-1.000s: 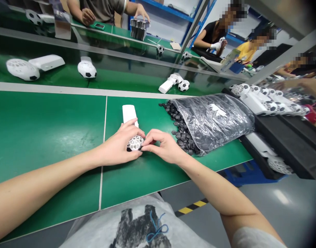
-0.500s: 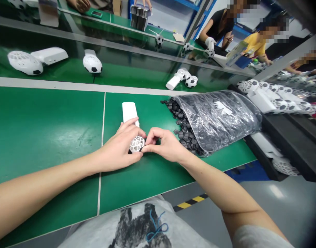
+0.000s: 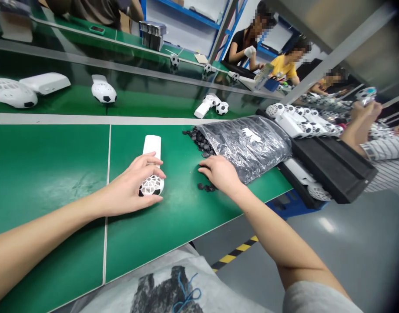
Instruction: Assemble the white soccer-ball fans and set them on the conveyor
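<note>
On the green worktop, my left hand [image 3: 135, 184] is curled around a white plastic casing, thumb at the near side and fingers across its neck. The round end of the casing [image 3: 152, 185] has an openwork soccer-ball pattern with some black patches, and its flat white handle [image 3: 152, 145] points away from me. To the right, my right hand [image 3: 222, 173] is at the spilled small black pieces [image 3: 201, 141], fingers bent and fingertips down among them. Whether a piece is between those fingertips is hidden. The pieces come from a clear plastic bag [image 3: 248, 141] just behind that hand.
Black trays [image 3: 333, 167] with more white casings stand at the right. Beyond the pale rail [image 3: 55, 118], a dark-green belt carries finished-looking casings [image 3: 104, 90]. Other people work across the line, and a person's striped sleeve [image 3: 387, 148] shows at far right.
My right hand has left the casing and moved right to the black pieces. My left hand stays on the casing, its fingers a little looser. The view has turned rightward.
</note>
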Tool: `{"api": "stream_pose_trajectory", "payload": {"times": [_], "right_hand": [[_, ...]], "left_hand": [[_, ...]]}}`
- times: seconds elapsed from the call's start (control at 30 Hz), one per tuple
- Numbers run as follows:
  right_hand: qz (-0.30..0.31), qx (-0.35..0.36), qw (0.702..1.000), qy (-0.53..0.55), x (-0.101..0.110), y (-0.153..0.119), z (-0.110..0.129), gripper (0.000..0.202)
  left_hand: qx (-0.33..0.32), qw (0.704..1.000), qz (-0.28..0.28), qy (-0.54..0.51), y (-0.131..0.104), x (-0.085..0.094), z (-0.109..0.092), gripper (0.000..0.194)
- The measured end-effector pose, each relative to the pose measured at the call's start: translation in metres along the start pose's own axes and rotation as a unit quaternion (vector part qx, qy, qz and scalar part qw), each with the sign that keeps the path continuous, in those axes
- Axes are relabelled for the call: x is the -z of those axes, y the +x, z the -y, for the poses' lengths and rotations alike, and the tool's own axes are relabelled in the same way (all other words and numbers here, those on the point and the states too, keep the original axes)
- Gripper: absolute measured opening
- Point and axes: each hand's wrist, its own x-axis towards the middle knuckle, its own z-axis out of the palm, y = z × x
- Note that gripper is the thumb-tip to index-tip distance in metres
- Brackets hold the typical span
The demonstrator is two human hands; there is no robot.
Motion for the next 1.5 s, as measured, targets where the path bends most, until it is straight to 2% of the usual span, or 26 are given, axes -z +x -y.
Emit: {"api": "stream_pose_trajectory", "payload": {"times": [0.13,0.2,0.27,0.37,0.47,0.57,0.67,0.73,0.83,0.93,1.03,1.1,1.17,1.27,1.4,1.5], "right_hand": [[0.042,0.055,0.994,-0.089,-0.008,0.002,0.004,0.019],[0.048,0.064,0.990,-0.116,-0.009,0.002,0.004,0.020],[0.038,0.066,0.991,-0.109,-0.008,0.003,0.002,0.022],[-0.009,0.079,0.997,0.009,-0.004,0.003,0.007,0.021],[-0.041,0.162,0.970,0.177,0.002,0.002,0.028,0.015],[-0.062,0.293,0.923,0.243,0.002,0.007,0.057,0.017],[-0.091,0.398,0.886,0.221,-0.005,0.019,0.080,0.019],[-0.113,0.443,0.868,0.194,-0.011,0.029,0.089,0.020],[-0.131,0.479,0.849,0.181,-0.015,0.040,0.097,0.021],[-0.107,0.467,0.852,0.210,-0.013,0.045,0.098,0.014],[-0.063,0.413,0.873,0.252,-0.010,0.049,0.096,0.004],[-0.033,0.373,0.886,0.274,-0.009,0.053,0.094,0.017],[-0.005,0.347,0.891,0.292,-0.012,0.058,0.092,0.027],[0.010,0.332,0.896,0.293,-0.017,0.061,0.092,0.031],[-0.011,0.297,0.917,0.266,-0.019,0.056,0.094,0.026],[-0.020,0.244,0.927,0.285,-0.007,0.041,0.085,0.020]], "left_hand": [[0.105,0.993,-0.056,0.027,-0.004,0.005,0.002,0.060],[0.125,0.991,-0.033,0.015,-0.006,0.015,0.004,0.057],[0.115,0.993,0.018,-0.004,-0.008,0.030,0.008,0.051],[0.081,0.992,0.099,-0.022,-0.010,0.051,0.015,0.051],[0.065,0.989,0.131,-0.029,-0.012,0.056,0.017,0.054],[0.112,0.991,0.073,-0.022,-0.012,0.041,0.012,0.059],[0.148,0.989,-0.016,0.008,-0.010,0.023,0.006,0.062],[0.151,0.987,-0.046,0.013,-0.009,0.017,0.005,0.061],[0.130,0.990,-0.059,0.002,-0.009,0.015,0.005,0.053],[0.109,0.992,-0.064,-0.001,-0.009,0.016,0.005,0.036],[0.103,0.992,-0.066,0.002,-0.009,0.015,0.003,0.023],[0.106,0.992,-0.071,0.005,-0.009,0.014,0.001,0.019],[0.112,0.990,-0.080,0.002,-0.009,0.013,0.000,0.018],[0.123,0.988,-0.094,-0.020,-0.009,0.009,-0.001,0.020],[0.141,0.981,-0.114,-0.064,-0.011,0.004,-0.002,0.029],[0.154,0.977,-0.120,-0.089,-0.015,0.008,0.002,0.037]]}}
